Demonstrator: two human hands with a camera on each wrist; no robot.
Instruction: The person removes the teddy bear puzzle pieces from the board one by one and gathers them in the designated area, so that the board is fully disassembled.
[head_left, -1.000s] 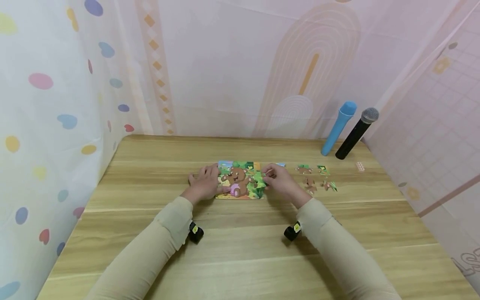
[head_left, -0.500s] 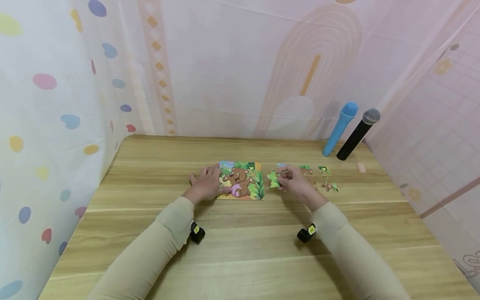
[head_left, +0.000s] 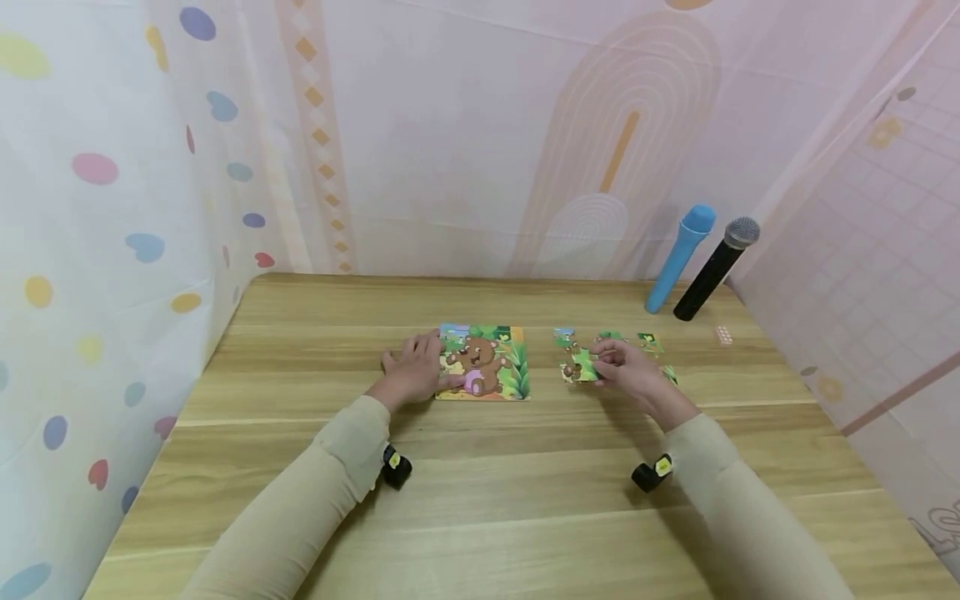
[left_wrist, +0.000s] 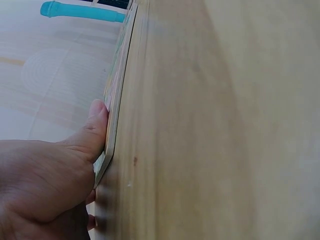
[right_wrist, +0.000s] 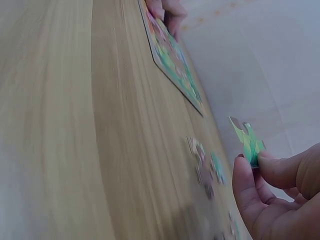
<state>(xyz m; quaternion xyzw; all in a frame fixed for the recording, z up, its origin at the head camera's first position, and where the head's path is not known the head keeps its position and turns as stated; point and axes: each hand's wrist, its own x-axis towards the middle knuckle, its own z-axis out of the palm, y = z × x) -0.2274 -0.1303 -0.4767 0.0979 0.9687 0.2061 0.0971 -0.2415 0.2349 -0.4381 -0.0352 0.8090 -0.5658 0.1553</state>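
Note:
A bear jigsaw puzzle (head_left: pixel 480 361) lies flat on the wooden table. My left hand (head_left: pixel 411 367) rests at its left side, with the thumb (left_wrist: pixel 95 127) pressing on the picture and the other fingers beside the edge. My right hand (head_left: pixel 637 371) pinches a green leafy puzzle piece (right_wrist: pixel 251 146) between thumb and fingers, held above the table. Below and around it lie loose puzzle pieces (right_wrist: pixel 202 170), some hidden by the right hand in the head view. A piece with blue on it (head_left: pixel 564 336) lies between the puzzle and that hand.
Toward the back right stand a blue microphone (head_left: pixel 678 260) and a black microphone (head_left: pixel 712 271). A small pink dotted item (head_left: pixel 723 335) lies near the table's right edge. Patterned curtains (head_left: pixel 450 150) hang behind the table and along both sides.
My right hand has moved right, away from the puzzle's right side to over the loose pieces, carrying the green puzzle piece. The left hand has stayed at the puzzle's left edge.

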